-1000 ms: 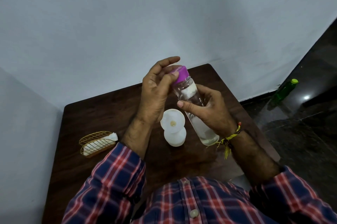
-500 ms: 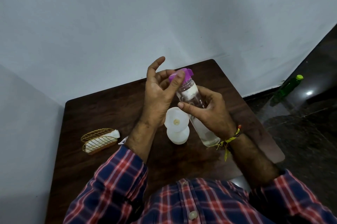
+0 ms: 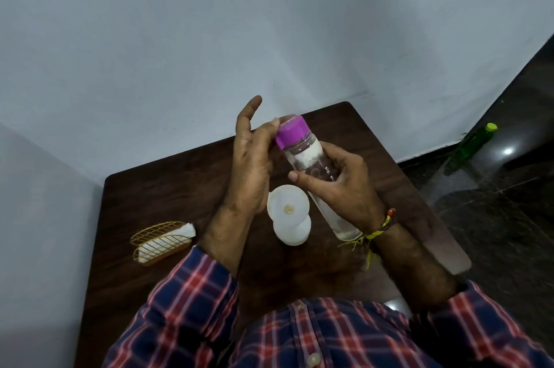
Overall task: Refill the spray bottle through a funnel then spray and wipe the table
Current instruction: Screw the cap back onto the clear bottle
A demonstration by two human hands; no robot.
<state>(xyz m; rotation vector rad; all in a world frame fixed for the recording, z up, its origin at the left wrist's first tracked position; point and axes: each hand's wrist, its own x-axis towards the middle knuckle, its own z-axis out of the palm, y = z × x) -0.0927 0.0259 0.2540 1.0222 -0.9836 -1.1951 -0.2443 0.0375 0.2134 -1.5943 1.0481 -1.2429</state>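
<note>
Left hand (image 3: 251,158) now looser, fingertips half-hidden behind purple cap (image 3: 292,131); right hand (image 3: 338,188) round clear bottle (image 3: 317,176), label blurred

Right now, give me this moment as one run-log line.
stage: uncapping | right hand: gripping clear bottle | left hand: fingers on purple cap | funnel: seated in white bottle

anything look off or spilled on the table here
No spill shows on the table. The one odd item is a green bottle standing on the dark floor by the wall, off the table. The funnel sits upright in the white bottle, and the clear bottle's purple cap is still on.
</note>
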